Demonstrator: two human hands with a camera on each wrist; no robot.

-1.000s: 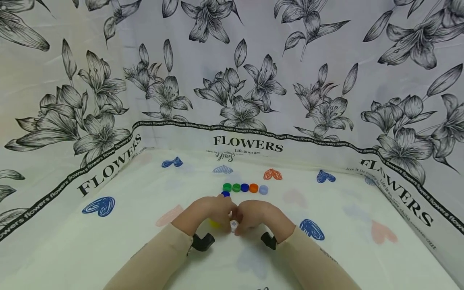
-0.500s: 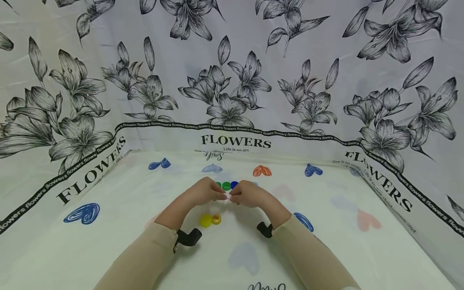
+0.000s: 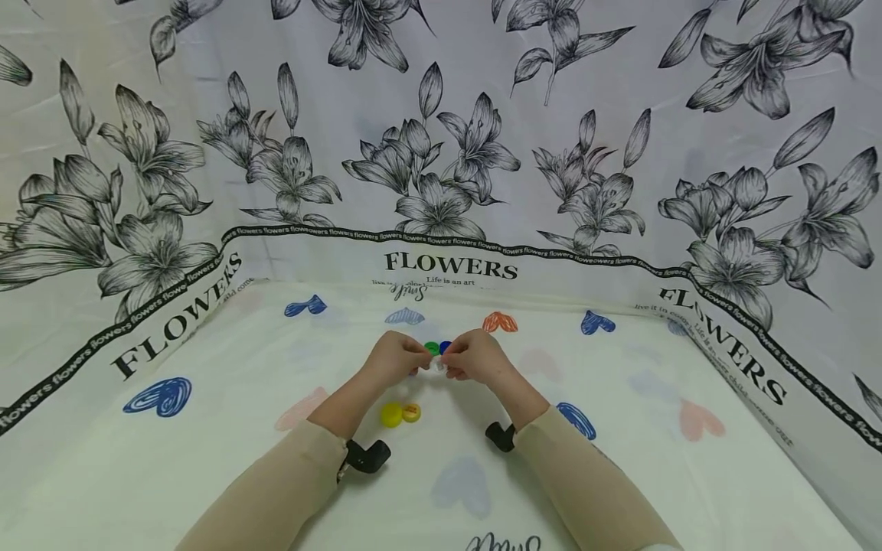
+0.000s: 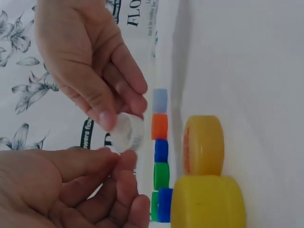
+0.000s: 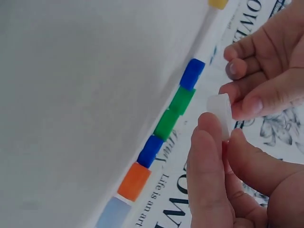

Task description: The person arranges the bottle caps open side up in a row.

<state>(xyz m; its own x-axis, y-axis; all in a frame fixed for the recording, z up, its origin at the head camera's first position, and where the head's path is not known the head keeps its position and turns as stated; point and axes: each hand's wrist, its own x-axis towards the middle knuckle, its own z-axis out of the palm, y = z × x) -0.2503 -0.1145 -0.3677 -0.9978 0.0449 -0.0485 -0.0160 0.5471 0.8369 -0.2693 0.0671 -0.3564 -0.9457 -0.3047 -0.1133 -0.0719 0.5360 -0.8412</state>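
Before me, my left hand [image 3: 398, 358] and right hand [image 3: 480, 357] come together around a small white bottle cap [image 3: 438, 365]. In the left wrist view the cap [image 4: 128, 133] is tilted, its hollow side showing. Thumb and fingertips of the right hand [image 4: 88, 61] pinch one edge, and those of the left hand [image 4: 90, 185] the opposite edge. It is held above the cloth, close to a row of coloured caps: light blue [image 4: 160, 100], orange [image 4: 159, 126], blue [image 4: 161, 150] and green [image 4: 161, 175]. Another blue cap [image 5: 192, 74] sits beside the row's green end.
A plain yellow cap [image 3: 391, 415] and a printed yellow cap [image 3: 411, 413] lie side by side nearer me. Heart-patterned white cloth [image 3: 331, 490] covers the table. Flower-printed fabric [image 3: 303, 252] rises behind and at both sides.
Both hands have moved away from me with the white cap, from beside the yellow caps to the coloured row. The yellow caps have come into view. The head view has shifted slightly.
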